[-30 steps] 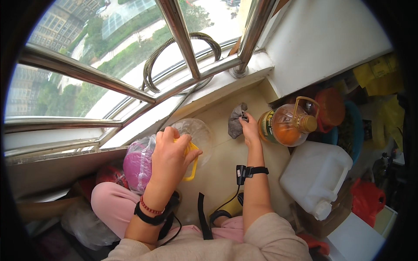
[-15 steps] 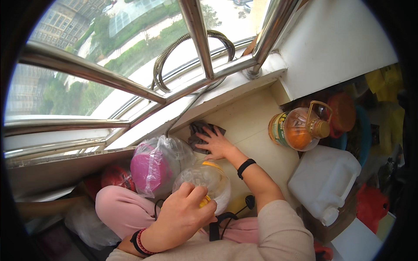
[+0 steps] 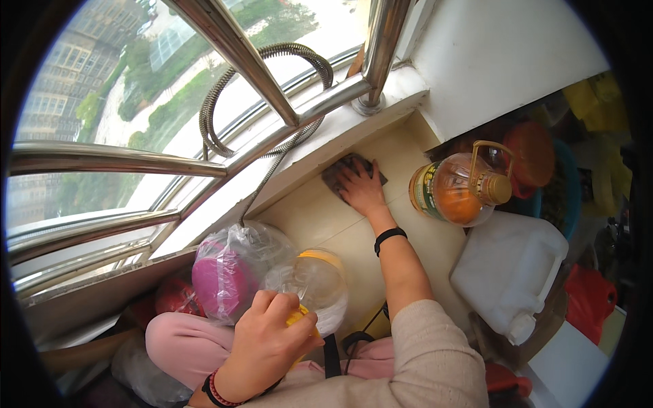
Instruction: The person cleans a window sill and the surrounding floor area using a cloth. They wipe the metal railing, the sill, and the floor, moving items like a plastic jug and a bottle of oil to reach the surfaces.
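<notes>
My right hand (image 3: 362, 189) lies flat with spread fingers on a dark grey-brown cloth (image 3: 333, 178), pressed to the cream tiled floor (image 3: 371, 234) near the wall corner. Close to my body, my left hand (image 3: 269, 340) is closed around the yellow top of a clear plastic jug (image 3: 320, 275). The jug leans away from me, and a yellow band rings its far end. Touching or close beside it is a clear plastic bag (image 3: 262, 238) with a round purple item (image 3: 219, 282) inside. My fingers hide most of the jug's top.
A large clear bottle (image 3: 442, 194) with a handle stands at the right, beside a translucent white jerrycan (image 3: 507, 265). Metal railings (image 3: 326, 105) and a coiled metal hose (image 3: 211, 115) line the window at the left. A red-lidded container (image 3: 530, 153) is farther right.
My right hand has slid the cloth forward and slightly right, toward the wall corner. The left hand keeps its grip on the jug, shifted slightly nearer my body. The view has turned a little.
</notes>
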Demonstrator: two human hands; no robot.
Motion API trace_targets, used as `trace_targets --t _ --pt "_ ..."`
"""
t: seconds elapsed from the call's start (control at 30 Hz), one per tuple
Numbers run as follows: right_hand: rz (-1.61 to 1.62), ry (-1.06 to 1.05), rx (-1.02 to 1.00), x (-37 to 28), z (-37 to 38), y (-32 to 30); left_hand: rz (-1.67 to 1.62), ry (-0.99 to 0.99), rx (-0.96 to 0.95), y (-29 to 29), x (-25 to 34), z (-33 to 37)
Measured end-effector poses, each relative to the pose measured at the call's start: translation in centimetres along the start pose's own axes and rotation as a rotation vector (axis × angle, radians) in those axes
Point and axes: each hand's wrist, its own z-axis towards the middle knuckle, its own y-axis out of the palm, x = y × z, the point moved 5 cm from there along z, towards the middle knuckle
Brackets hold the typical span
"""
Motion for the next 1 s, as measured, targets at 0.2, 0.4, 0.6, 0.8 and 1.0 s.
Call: trace_targets --t 0.2,0.4,0.6,0.8,1.0 --pt "-0.087 0.492 0.114 8.4 2.0 0.4 0.021 -0.017 0.047 -0.1 0.1 0.1" --pt "-0.055 0.711 0.132 10.8 4.2 0.6 0.04 -0.043 0.117 -1.5 0.5 1.0" --pt "-0.062 0.748 0.049 11.5 4.3 0.2 0.118 -0.103 0.197 -3.4 0.1 2.8" --pt "0.036 0.716 0.186 10.2 1.8 0.1 0.203 -0.085 0.286 -3.7 -1.4 4.0" --pt "0.366 0.47 0.247 4.3 -2.4 -0.4 0.178 -0.105 0.347 -2.1 -3.3 5.0"
